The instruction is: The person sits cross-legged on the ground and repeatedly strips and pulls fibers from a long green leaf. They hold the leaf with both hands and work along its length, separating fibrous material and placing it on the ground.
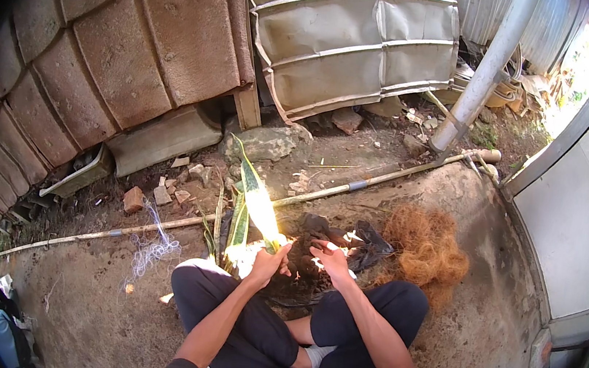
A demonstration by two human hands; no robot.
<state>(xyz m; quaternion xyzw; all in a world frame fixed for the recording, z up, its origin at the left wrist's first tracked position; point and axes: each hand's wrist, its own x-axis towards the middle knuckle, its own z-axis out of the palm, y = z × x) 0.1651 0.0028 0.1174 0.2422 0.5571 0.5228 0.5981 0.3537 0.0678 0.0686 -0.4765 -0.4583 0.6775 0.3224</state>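
A long snake plant leaf [256, 187] with yellow edges rises from my left hand [268, 263], which grips it near the base. Bright sunlight washes out its lower half. My right hand [333, 260] hovers over dark soil [299, 281] with fingers spread, apart from the leaf; nothing shows in it. The soil lies before my crossed legs, partly on a black plastic bag [369, 245]. More snake plant leaves [238, 221] stand just left of my left hand. To the right of the bag sits a heap of brown coconut fibre [427, 250].
A long thin pipe [321, 193] crosses the ground beyond the soil. Tangled white string [151, 249] lies to the left on the concrete floor [108, 304]. Broken bricks [133, 200] and stones litter the dirt below leaning roof sheets [124, 42]. A grey post [485, 69] stands at the upper right.
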